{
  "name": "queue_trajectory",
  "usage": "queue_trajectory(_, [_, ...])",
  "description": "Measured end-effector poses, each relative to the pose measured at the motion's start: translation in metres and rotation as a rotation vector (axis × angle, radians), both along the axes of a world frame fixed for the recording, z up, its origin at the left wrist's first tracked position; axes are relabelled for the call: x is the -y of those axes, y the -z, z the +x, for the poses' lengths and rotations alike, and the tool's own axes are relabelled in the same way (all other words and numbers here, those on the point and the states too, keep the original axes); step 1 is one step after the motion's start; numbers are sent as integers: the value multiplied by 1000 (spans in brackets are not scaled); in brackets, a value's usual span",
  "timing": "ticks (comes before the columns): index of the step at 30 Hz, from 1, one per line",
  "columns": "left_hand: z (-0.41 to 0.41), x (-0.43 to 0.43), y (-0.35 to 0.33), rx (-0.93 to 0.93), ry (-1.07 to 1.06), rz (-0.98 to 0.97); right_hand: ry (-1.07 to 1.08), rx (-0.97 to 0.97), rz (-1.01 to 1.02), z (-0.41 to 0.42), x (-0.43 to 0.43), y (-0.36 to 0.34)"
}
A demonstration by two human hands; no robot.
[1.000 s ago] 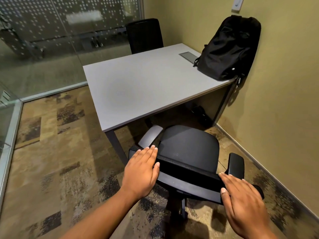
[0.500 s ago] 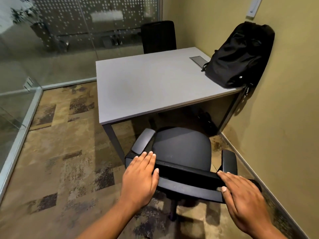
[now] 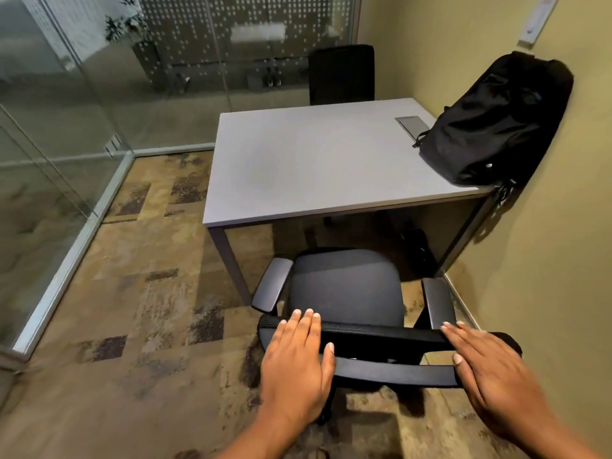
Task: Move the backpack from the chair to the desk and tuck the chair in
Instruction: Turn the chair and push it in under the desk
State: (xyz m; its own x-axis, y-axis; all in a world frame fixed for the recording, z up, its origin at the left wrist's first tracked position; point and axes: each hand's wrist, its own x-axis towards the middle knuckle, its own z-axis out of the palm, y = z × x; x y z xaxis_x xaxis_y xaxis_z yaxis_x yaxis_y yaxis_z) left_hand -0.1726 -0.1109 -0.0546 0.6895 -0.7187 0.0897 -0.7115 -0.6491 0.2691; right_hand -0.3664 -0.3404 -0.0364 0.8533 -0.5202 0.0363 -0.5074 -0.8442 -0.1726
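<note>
The black backpack (image 3: 496,120) stands on the far right corner of the grey desk (image 3: 314,167), leaning against the wall. The black office chair (image 3: 344,286) stands in front of the desk, seat facing it, front edge at the desk's near edge. My left hand (image 3: 298,362) lies over the left end of the backrest's top. My right hand (image 3: 493,369) lies over its right end. Both hands have fingers stretched forward across the backrest.
A second black chair (image 3: 341,74) stands behind the desk. A glass partition (image 3: 66,127) closes the left side and a yellow wall (image 3: 546,260) runs close along the right. A grey cable hatch (image 3: 412,124) sits in the desktop beside the backpack. Patterned carpet covers the floor.
The chair has swung round under my hands so that its seat faces the desk squarely. My view has shifted left, so the desk sits further right in it. Both hands stay on the backrest.
</note>
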Motion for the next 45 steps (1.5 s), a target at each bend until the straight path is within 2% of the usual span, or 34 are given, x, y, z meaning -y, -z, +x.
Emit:
queue_trajectory(9, [-21, 4, 7, -24, -20, -99, -42, 33, 12, -8, 27, -4])
queue_trajectory(20, [-53, 20, 14, 7, -197, -101, -62, -6, 26, -28, 50, 4])
queue_trajectory(34, [-49, 24, 15, 44, -180, -128, -106, 67, 19, -21, 58, 0])
queue_trajectory(45, [-36, 34, 12, 74, -189, -161, -143, 14, -27, -6, 70, 2])
